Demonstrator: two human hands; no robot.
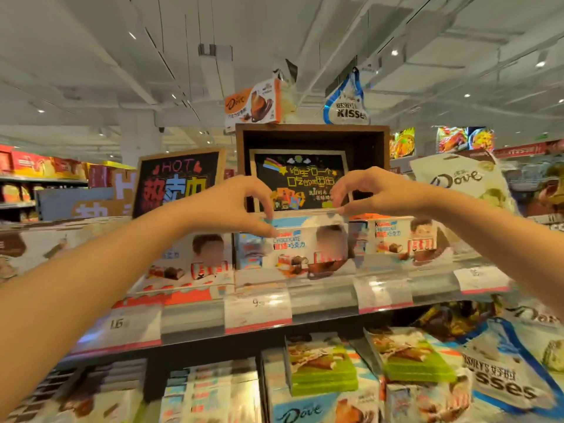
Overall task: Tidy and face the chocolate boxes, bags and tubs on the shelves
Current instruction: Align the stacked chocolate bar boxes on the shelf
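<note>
Both hands on the top edge of the middle chocolate box, top shelf.

Near: bare forearms reaching up and in from either side. Left hand (241,203) pinching left upper corner of centre chocolate box (300,250), right hand (370,192) pinching right end of same edge, fingers curled. Long axis left-right, spanning both hands, about equally near. Beyond: neighbouring box (406,236) just right; chalkboard sign (300,181) behind.

Both arms reach forward, left hand (236,199) and right hand (370,190) with fingers curled, pinching.
</note>
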